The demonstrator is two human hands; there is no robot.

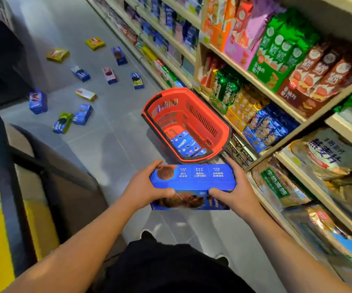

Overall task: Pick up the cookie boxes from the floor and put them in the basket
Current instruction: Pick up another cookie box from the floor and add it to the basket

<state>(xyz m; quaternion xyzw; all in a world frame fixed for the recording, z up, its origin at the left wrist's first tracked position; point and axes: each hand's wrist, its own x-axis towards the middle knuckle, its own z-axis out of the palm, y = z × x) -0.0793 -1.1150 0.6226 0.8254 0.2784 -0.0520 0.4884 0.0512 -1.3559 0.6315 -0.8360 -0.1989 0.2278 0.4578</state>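
Note:
A blue cookie box (pixel 194 179) is held level in front of me, just short of the red basket (pixel 223 132). My left hand (pixel 147 186) grips its left end and my right hand (pixel 234 191) grips its right end. The basket stands on the floor against the shelves, with blue cookie boxes (pixel 187 145) lying in its near end. Several more cookie boxes lie scattered on the grey floor further down the aisle, among them a blue one (pixel 38 101), a yellow one (pixel 94 43) and a pink one (pixel 109 75).
Stocked shelves (pixel 276 85) of snack bags and boxes run along the right side of the aisle. A dark and yellow fixture (pixel 22 187) stands at the left. The grey floor (pixel 118 134) stretches between them.

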